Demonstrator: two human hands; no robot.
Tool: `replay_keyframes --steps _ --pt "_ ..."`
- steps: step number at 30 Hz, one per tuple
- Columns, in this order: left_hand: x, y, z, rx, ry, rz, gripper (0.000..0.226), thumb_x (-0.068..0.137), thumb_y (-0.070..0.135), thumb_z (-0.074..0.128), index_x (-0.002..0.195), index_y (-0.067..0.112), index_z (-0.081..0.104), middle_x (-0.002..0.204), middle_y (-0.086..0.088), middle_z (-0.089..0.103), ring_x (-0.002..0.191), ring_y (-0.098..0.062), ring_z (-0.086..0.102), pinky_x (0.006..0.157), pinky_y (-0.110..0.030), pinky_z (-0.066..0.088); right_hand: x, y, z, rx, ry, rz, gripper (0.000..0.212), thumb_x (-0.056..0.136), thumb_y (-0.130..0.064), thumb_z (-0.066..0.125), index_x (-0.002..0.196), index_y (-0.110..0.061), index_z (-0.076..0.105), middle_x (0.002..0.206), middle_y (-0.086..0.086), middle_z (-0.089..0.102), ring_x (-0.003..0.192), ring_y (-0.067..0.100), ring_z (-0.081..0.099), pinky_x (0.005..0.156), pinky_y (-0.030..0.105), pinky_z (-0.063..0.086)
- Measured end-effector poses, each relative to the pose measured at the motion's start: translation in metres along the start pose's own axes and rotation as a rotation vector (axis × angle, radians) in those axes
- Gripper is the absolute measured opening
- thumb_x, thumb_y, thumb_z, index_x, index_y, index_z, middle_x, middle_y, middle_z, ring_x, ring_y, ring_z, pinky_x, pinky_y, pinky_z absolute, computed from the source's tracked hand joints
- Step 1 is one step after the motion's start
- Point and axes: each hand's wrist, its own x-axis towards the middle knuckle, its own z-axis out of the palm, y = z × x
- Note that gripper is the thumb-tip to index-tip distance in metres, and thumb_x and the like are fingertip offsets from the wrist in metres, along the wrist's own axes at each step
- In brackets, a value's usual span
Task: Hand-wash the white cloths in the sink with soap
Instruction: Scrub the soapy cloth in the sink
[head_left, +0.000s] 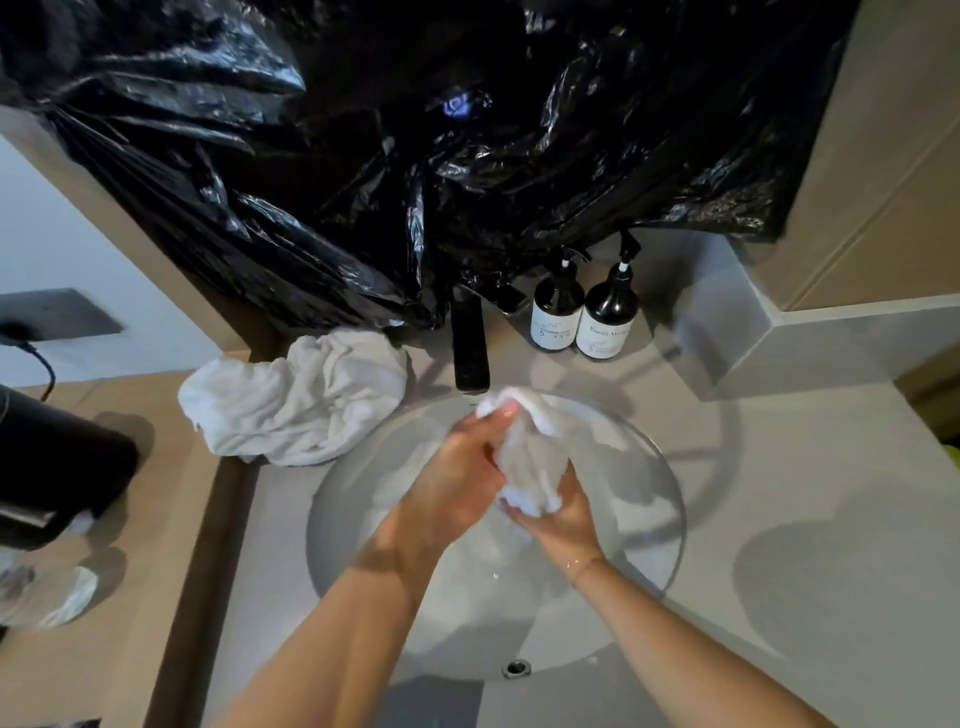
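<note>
wet cloth bunched btwn left hand & right hand

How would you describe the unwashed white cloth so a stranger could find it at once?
Start at the round grey sink basin and its black tap. Left of the tap, on the counter, lies a crumpled white cloth. Unlike the smaller wet cloth over the basin, no hand touches it.

Crumpled black plastic sheeting hangs over the wall behind the counter. A dark box-shaped object sits at the left edge, with a black cable above it.
</note>
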Motion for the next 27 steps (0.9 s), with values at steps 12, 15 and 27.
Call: replay_keyframes --steps 12,15,27 --pt "-0.021 -0.048 -0.067 -0.440 0.438 -0.180 0.040 0.086 0.033 0.056 0.115 0.008 0.065 0.109 -0.017 0.062 0.090 -0.026 0.061 0.071 -0.032 0.053 0.010 -0.027 -0.039 0.109 -0.233 0.051 0.072 0.053 -0.003 0.068 0.121 -0.022 0.056 0.120 0.007 0.063 0.109 0.018 0.061 0.089 0.031 0.052" --pt "-0.024 -0.068 -0.062 -0.328 0.500 -0.433 0.025 0.080 0.036 0.058 0.086 0.013 0.066 0.081 -0.008 0.060 0.069 -0.019 0.051 0.066 -0.031 0.045 0.007 -0.036 -0.038 0.166 -0.371 0.036 0.078 0.061 0.008 0.063 0.132 -0.023 0.054 0.129 0.005 0.062 0.119 0.018 0.059 0.096 0.036 0.051" --pt "-0.007 -0.079 -0.043 -0.501 0.464 -0.357 0.069 0.088 0.063 0.053 0.122 0.005 0.067 0.125 -0.021 0.063 0.111 -0.032 0.064 0.099 -0.040 0.049 -0.001 -0.043 -0.011 0.462 -0.515 0.188 0.063 0.073 -0.013 0.074 0.131 -0.011 0.051 0.126 0.015 0.064 0.120 0.028 0.060 0.101 0.040 0.047"
